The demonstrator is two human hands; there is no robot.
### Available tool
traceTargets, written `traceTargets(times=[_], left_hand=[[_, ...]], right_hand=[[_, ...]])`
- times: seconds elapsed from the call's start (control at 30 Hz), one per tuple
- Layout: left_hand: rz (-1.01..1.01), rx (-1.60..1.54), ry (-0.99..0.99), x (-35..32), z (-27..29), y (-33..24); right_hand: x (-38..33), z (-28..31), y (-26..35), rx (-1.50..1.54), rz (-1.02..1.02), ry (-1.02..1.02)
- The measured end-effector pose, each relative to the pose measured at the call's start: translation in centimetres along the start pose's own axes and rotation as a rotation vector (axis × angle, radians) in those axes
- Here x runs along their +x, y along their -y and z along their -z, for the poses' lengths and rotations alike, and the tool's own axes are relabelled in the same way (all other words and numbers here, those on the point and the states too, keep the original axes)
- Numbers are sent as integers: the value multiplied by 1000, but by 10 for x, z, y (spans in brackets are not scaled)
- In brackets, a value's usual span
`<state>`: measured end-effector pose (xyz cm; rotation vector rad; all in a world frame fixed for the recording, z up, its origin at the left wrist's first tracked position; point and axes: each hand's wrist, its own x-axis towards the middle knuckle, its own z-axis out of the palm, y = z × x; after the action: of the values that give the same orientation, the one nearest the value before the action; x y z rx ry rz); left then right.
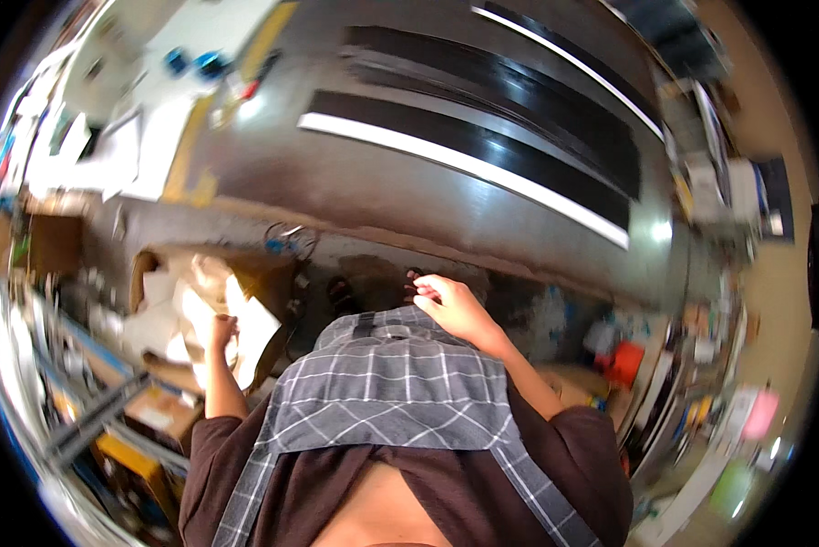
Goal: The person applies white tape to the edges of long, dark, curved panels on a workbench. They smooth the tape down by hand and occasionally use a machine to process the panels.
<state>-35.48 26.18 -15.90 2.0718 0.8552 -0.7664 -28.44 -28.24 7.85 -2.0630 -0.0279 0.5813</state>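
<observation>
My left hand (221,330) is closed at my left side, above or against cream and white paper sheets (256,330) in a brown cardboard box (286,273). Whether its fingers grip a sheet cannot be made out. My right hand (446,304) hovers in front of my grey checked apron (391,378), loosely curled, its fingers apart and nothing seen in them. Beyond both hands, out of their touch, long black strips (500,87) lie across a dark metal-topped table (254,173). White bands (464,169) run along the edges of two of them.
The table's near edge (409,242) crosses in front of me. Blue rolls (211,64) and a red-tipped tool (251,89) lie at its far left. A metal rack (99,419) stands close on my left. At right are a red object (621,363) and crowded shelving (692,383).
</observation>
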Motion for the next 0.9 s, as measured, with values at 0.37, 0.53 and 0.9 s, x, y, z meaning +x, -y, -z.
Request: traceTargets(times=[0.37, 0.53, 0.9], left_hand=[[-1112, 352, 494, -205, -253, -468], [-1285, 404, 438, -246, -405, -584], [-1434, 736, 355, -313, -642, -702]], right_hand=[[-90, 208, -202, -198, -255, -660], [-116, 349, -310, -300, -246, -948], [-95, 476, -390, -274, -55, -764]])
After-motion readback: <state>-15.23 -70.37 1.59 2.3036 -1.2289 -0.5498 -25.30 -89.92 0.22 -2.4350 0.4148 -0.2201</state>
